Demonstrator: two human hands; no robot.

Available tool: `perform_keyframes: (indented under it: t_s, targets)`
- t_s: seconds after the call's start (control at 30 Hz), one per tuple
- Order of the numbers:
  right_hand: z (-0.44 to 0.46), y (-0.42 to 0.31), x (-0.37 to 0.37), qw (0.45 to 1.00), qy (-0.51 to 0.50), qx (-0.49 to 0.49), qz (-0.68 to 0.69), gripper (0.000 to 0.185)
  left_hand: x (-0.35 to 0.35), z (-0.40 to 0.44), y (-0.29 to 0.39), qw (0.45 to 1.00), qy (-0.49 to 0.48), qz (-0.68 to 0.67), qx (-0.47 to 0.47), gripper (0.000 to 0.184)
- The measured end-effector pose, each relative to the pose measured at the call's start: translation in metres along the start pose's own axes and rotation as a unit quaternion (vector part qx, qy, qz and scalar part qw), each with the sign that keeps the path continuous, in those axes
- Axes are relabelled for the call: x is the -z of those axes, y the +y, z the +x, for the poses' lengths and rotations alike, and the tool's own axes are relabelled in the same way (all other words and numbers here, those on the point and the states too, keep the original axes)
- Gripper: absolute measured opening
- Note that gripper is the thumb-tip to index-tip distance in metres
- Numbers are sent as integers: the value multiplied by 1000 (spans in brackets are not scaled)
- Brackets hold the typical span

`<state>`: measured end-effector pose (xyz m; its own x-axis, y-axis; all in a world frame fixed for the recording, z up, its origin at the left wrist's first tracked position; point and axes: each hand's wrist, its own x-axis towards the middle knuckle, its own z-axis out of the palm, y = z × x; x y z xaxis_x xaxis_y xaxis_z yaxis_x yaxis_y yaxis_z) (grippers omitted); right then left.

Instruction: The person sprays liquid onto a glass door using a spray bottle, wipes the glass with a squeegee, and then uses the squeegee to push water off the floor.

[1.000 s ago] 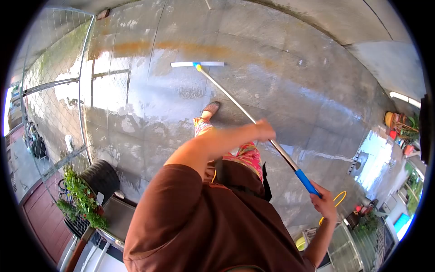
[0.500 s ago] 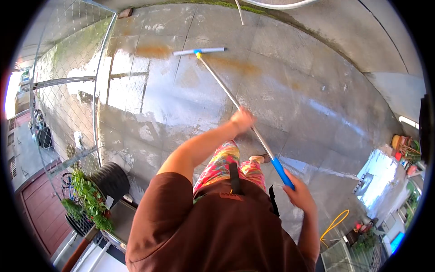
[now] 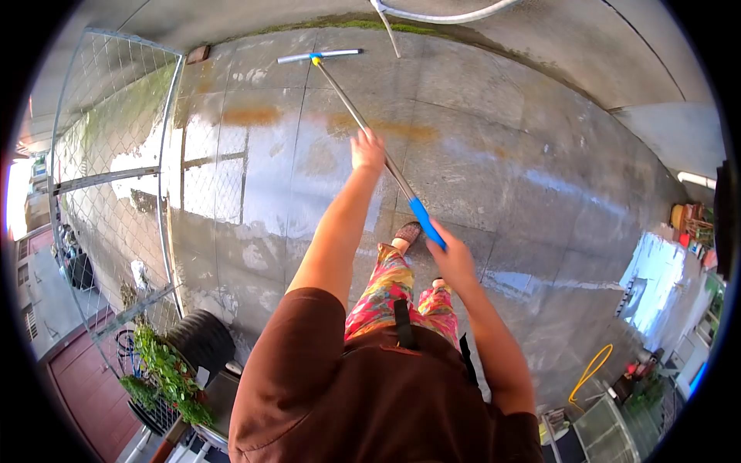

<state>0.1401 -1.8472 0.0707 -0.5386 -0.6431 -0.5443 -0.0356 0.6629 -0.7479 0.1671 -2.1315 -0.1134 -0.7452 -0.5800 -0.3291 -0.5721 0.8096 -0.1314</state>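
Observation:
A long pole (image 3: 340, 92) with a wide squeegee head (image 3: 320, 56) reaches out over the wet concrete floor (image 3: 463, 170). My left hand (image 3: 367, 151) is wrapped round the bare metal part of the pole, about midway along. On the blue grip (image 3: 423, 220) at the near end, my right hand (image 3: 454, 258) is closed. The squeegee head lies near the far edge of the floor, beyond the orange-brown stains (image 3: 378, 126).
A wire mesh gate (image 3: 116, 181) stands at the left, with a black ribbed pot (image 3: 202, 339) and green plants (image 3: 166, 370) below it. A white hose (image 3: 455, 15) lies at the far wall. A yellow hose loop (image 3: 591, 372) is at the lower right.
Both hands have pushed the pole forward and to the left, and the squeegee head is farther away. My arms are stretched out more. A foot has come forward between the hands and the trousers.

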Motion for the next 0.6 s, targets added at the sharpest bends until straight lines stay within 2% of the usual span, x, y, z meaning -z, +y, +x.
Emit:
perform_keyframes:
  t_s: [0.03, 0.13, 0.23, 0.27, 0.33, 0.37, 0.4, 0.47, 0.53, 0.6]
  targets:
    - [27, -7, -14, 1000, 13, 18, -6, 48, 2, 14, -11, 998, 1, -29, 48, 52]
    - [56, -35, -15, 1000, 11, 13, -22, 48, 32, 22, -29, 998, -17, -64, 17, 55]
    - [31, -36, 14, 998, -15, -16, -61, 48, 24, 5, -14, 994, -25, 45, -98, 55]
    - [10, -23, 31, 995, -18, -26, -90, 48, 35, -9, 5, 989, -79, 10, -128, 54]
    - [-39, 17, 67, 999, -16, -22, -43, 49, 19, -41, 51, 975, -49, 4, -215, 47]
    - [-72, 34, 89, 999, -17, -17, -35, 49, 31, -63, 77, 960, -66, -38, -269, 44]
    - [-108, 48, 110, 1000, -9, -17, -24, 49, 26, -88, 106, 946, -39, -78, -312, 43]
    - [-199, 63, 145, 996, 45, -69, -15, 47, 44, -143, 166, 904, -41, -142, -402, 45]
    - [-281, 42, 179, 985, 105, -134, -22, 44, 91, -184, 221, 836, -104, -165, -512, 41]
    - [-350, -1, 203, 956, 136, -250, -67, 43, 100, -224, 276, 762, -32, -261, -591, 36]
